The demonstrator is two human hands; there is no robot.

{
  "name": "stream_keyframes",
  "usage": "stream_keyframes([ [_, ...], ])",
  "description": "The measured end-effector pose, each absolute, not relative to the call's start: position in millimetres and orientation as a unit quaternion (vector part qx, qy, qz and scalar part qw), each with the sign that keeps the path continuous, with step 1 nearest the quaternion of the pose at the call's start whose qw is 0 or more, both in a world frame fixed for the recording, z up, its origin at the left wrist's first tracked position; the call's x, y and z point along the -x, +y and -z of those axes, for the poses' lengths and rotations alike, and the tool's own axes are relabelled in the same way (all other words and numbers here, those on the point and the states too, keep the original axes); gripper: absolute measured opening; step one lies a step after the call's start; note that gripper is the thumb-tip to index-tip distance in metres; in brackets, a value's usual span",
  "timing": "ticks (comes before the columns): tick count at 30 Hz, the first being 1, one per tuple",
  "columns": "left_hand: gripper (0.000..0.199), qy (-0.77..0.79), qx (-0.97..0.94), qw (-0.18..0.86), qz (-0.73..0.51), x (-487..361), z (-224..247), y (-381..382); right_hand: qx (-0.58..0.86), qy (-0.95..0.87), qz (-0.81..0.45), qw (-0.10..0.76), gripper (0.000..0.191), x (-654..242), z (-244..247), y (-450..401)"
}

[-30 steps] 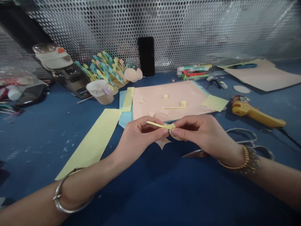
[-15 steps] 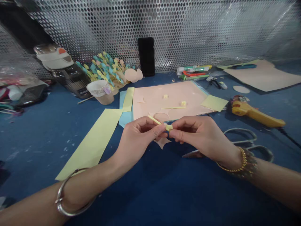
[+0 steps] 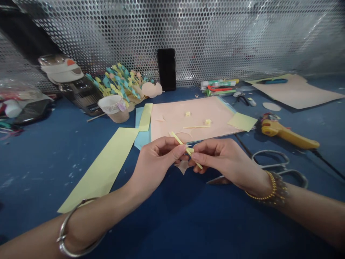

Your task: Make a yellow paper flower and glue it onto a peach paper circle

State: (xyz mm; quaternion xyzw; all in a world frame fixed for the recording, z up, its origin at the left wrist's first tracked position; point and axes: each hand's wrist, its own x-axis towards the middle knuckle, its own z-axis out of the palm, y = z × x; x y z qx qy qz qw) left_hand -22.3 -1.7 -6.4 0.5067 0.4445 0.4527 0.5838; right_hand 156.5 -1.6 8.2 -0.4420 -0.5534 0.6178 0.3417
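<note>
Between my two hands is a narrow yellow paper strip (image 3: 178, 139), folded or crossed over itself near the fingertips. My left hand (image 3: 159, 158) pinches it between thumb and forefinger. My right hand (image 3: 218, 156) pinches the crossing from the other side, and one end pokes out below its fingers. Just beyond the hands lie pink paper sheets (image 3: 172, 113), bearing another thin yellow strip (image 3: 196, 127) and two small folded yellow pieces (image 3: 207, 122). A pink paper scrap (image 3: 183, 167) with pointed corners shows under my fingers. Scissors (image 3: 271, 160) rest partly behind my right hand.
A long yellow paper strip (image 3: 99, 169) lies at left. Behind it stand a paper cup (image 3: 114, 109), a bunch of paper stars (image 3: 121, 81) and a dark bottle (image 3: 81, 93). A phone (image 3: 166, 68) leans on the perforated metal panel. At right lies a yellow corded glue gun (image 3: 291, 135).
The yellow strip's loose end has come round and now sticks out below my right fingers, crossing the other part. Both hands stay close together; the view has shifted slightly.
</note>
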Motion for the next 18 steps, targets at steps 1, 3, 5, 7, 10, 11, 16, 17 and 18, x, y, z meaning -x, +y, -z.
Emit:
stream_keyframes([
  [1,0.013,0.448,-0.509,0.582,-0.449,22,6,-2,0.441,-0.556,-0.617,0.341,0.01,-157,-8,-1],
  [3,0.013,0.454,-0.514,0.576,-0.444,23,7,-1,0.438,-0.564,-0.614,0.336,0.01,-158,-6,-1],
  [5,0.011,0.456,-0.519,0.572,-0.443,23,8,-1,0.433,-0.576,-0.612,0.325,0.011,-156,-2,-1],
  [7,0.011,0.454,-0.522,0.567,-0.447,23,9,0,0.428,-0.602,-0.599,0.309,0.013,-153,-1,-3],
  [10,0.013,0.461,-0.523,0.556,-0.453,24,11,1,0.439,-0.724,-0.457,0.273,0.016,-159,-9,1],
  [11,0.013,0.466,-0.52,0.553,-0.455,24,11,1,0.449,-0.775,-0.367,0.253,0.018,-167,-16,4],
  [16,0.016,0.479,-0.492,0.568,-0.455,23,10,2,0.66,-0.751,0.013,0.037,0.035,-268,-55,36],
  [17,0.016,0.48,-0.487,0.573,-0.452,23,9,2,0.692,-0.721,0.027,0.01,0.038,-292,-58,41],
  [18,0.017,0.48,-0.482,0.578,-0.451,23,9,2,0.711,-0.703,0.03,-0.007,0.038,-312,-58,45],
])
